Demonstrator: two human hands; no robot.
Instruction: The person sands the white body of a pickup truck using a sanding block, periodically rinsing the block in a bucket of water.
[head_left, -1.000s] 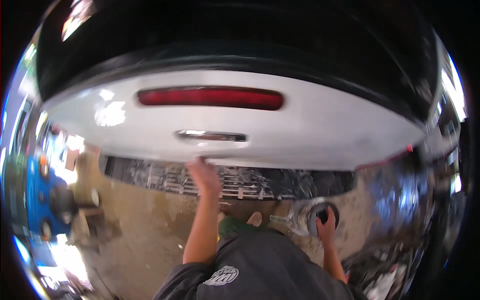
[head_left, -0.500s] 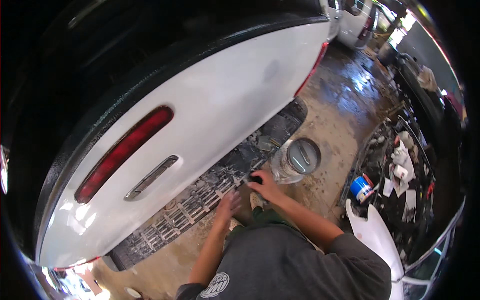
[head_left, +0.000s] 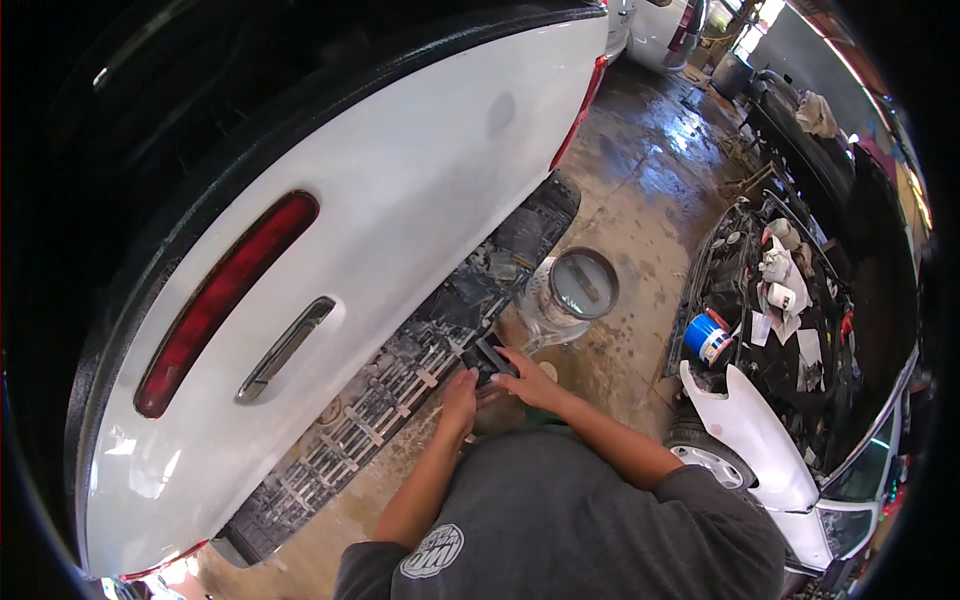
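Observation:
Both hands are together low in front of me, over the dirty rear bumper (head_left: 350,420) of a white vehicle. Between them is a small, dark, flat piece (head_left: 487,357), perhaps a sheet or pad; its exact kind I cannot make out. My right hand (head_left: 527,379) grips its right side, fingers curled round it. At its left edge my left hand (head_left: 461,398) is closed, its fingers partly hidden. Above the bumper rises the white tailgate (head_left: 400,190), with a long red light (head_left: 228,300) and a chrome handle (head_left: 287,350). A bucket of water (head_left: 565,290) stands just beyond my right hand.
At the right is a car with an exposed engine bay, a white fender (head_left: 755,430) and a wheel (head_left: 705,455). On the bay lie a blue can (head_left: 708,340) and crumpled white paper (head_left: 780,265). The concrete floor (head_left: 640,160) is wet toward the back.
My left hand has come up to the right one and closed at the dark piece, which now shows more fully. The view has shifted, so the surroundings sit further left and higher.

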